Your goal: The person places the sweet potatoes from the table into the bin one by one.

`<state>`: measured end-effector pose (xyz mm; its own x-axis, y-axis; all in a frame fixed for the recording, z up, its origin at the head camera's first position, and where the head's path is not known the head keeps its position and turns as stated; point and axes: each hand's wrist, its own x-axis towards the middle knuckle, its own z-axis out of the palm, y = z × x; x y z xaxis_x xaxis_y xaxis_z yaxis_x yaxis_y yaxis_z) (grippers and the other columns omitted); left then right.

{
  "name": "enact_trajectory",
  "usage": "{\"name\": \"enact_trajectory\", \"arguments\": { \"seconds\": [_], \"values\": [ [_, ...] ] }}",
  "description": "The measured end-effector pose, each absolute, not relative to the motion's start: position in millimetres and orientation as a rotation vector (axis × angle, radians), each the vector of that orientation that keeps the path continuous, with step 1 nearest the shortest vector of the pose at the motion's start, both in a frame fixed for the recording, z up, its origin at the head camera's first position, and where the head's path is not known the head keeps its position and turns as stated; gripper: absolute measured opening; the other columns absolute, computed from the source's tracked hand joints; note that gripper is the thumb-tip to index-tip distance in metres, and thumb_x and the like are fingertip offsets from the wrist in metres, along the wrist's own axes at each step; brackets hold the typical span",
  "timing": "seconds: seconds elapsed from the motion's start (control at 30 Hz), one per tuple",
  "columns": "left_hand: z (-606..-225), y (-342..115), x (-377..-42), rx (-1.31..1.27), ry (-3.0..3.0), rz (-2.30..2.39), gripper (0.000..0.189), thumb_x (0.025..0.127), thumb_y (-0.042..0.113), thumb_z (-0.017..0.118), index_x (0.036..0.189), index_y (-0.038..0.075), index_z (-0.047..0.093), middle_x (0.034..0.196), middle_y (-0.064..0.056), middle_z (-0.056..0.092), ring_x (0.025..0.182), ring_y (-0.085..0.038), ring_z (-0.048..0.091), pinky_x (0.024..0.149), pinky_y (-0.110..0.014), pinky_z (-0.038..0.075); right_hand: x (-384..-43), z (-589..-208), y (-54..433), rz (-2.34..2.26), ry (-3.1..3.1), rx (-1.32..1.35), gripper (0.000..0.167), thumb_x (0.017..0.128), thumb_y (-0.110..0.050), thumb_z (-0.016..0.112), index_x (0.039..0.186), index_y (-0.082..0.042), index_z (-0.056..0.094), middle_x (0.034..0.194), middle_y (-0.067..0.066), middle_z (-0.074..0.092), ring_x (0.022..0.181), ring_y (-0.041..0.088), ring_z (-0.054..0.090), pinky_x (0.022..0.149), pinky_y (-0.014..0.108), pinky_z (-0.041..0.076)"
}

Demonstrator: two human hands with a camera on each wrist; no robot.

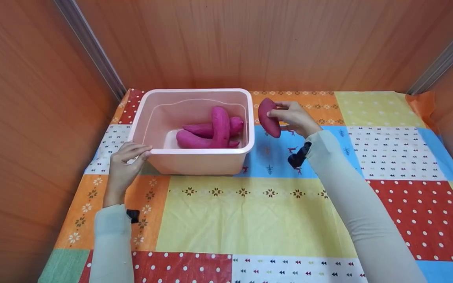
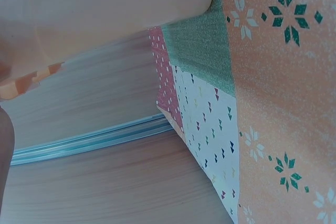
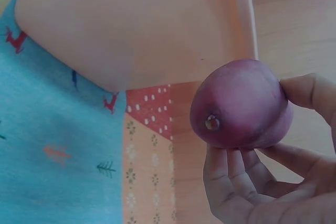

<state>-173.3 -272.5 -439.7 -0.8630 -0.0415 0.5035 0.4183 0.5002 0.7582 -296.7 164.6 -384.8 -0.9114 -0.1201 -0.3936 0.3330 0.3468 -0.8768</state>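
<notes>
A pale pink plastic bin [image 1: 195, 163] stands at the back left of the table, with several purple-pink sweet potatoes [image 1: 220, 125] lying crossed inside it toward the right. At its near left corner, my left hand [image 1: 126, 167] grips the rim between thumb and fingers; the left wrist view shows mostly the bin's outer wall [image 2: 105, 9]. My right hand [image 1: 295, 118] holds one reddish-purple sweet potato [image 1: 268, 118] just right of the bin, above the cloth. Thumb and fingertips pinch this sweet potato [image 3: 239, 106] from opposite sides in the right wrist view, its stubby end toward the camera.
A patchwork-patterned cloth [image 1: 242, 224] covers the table. Wood-grain panels [image 1: 250, 47] close off the back and both sides, with metal strips [image 1: 92, 47] at the corners. The cloth's far right corner [image 1: 423, 106] is rumpled against the panels.
</notes>
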Motion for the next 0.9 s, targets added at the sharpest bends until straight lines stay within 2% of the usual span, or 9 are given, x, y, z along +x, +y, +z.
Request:
{"name": "enact_trajectory", "arguments": {
  "seconds": [0.17, 0.43, 0.73, 0.9],
  "values": [
    [-442.0, -274.2, -174.1, -0.289, -2.295, -1.341, 0.022, 0.08, -0.006, 0.072, 0.101, -0.001, 0.074, 0.098, -0.021, 0.071, 0.097, -0.001, 0.056, 0.096, -0.011, 0.041, -297.9, -375.1, 157.8, -1.558, 2.26, 0.161, 0.075, 0.083, -0.029, 0.075, 0.146, -0.014, 0.037, 0.14, 0.01, 0.046, 0.124, 0.029, 0.046, 0.096, 0.044, 0.051],
    [-419.8, -261.9, -161.3, -0.319, -2.297, -1.342, 0.019, 0.082, -0.005, 0.07, 0.1, -0.005, 0.073, 0.096, -0.023, 0.07, 0.096, -0.003, 0.056, 0.094, -0.011, 0.041, -299.2, -359.3, 148.6, -1.543, 2.289, 0.072, 0.069, 0.085, -0.029, 0.072, 0.144, -0.014, 0.039, 0.139, 0.009, 0.047, 0.123, 0.028, 0.047, 0.095, 0.045, 0.051],
    [-414.4, -257.6, -160.8, -0.385, -2.263, -1.314, 0.018, 0.079, -0.009, 0.071, 0.098, -0.009, 0.072, 0.093, -0.027, 0.07, 0.093, -0.005, 0.057, 0.089, -0.01, 0.043, -304.5, -337.8, 140.7, -1.547, 2.301, -0.02, 0.064, 0.086, -0.028, 0.072, 0.142, -0.014, 0.043, 0.136, 0.009, 0.049, 0.12, 0.028, 0.049, 0.094, 0.044, 0.052],
    [-416.7, -259.0, -161.2, -0.333, -2.301, -1.323, 0.019, 0.081, -0.007, 0.07, 0.1, -0.007, 0.072, 0.097, -0.025, 0.07, 0.096, -0.004, 0.057, 0.093, -0.009, 0.042, -306.6, -330.1, 131.9, -1.532, 2.289, -0.042, 0.063, 0.086, -0.027, 0.072, 0.141, -0.015, 0.045, 0.135, 0.008, 0.05, 0.119, 0.027, 0.049, 0.093, 0.043, 0.053]
  ]
}}
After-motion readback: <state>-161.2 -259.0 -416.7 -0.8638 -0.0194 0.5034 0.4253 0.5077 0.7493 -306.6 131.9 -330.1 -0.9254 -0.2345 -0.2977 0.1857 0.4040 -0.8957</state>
